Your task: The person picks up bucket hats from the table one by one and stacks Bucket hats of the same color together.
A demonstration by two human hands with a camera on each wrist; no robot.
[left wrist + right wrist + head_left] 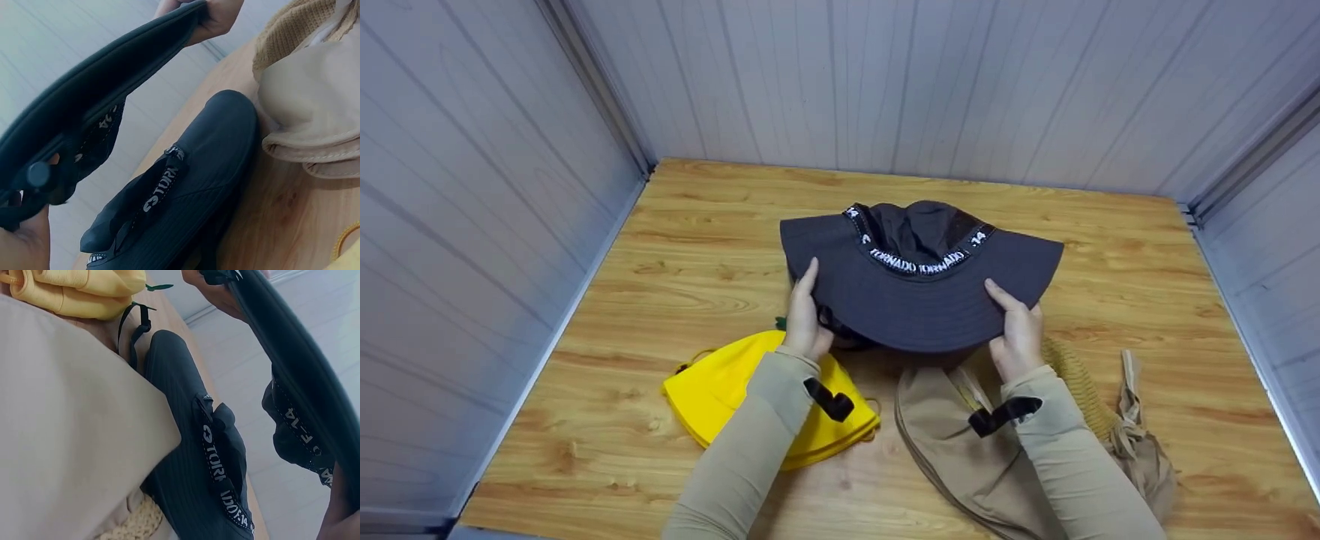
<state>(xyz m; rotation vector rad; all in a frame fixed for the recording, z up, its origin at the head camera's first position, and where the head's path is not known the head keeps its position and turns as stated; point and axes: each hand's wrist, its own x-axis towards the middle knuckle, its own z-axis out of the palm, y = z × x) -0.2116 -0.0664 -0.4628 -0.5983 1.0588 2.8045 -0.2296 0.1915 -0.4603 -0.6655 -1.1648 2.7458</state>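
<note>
A dark grey bucket hat point(915, 311) with a wide brim hangs above the table, its inner band lettered TORNADO facing up. My left hand point(808, 322) grips the brim's left side, thumb on top; my right hand point(1018, 334) pinches the right side likewise. Both wrist views show the raised brim point(101, 67) from its edge. Beneath it a second dark hat point(216, 152) with a similar lettered band lies on the table; the held one mostly covers it in the head view. By my left forearm lies a folded yellow hat point(716, 379). Under my right forearm is a beige hat point(937, 435).
A tan knitted or woven piece point(1076, 382) lies beside the beige hat, near a knotted beige tie point(1129, 431). The wooden tabletop point(697, 232) is enclosed by pale panel walls point(870, 82) at the back and both sides.
</note>
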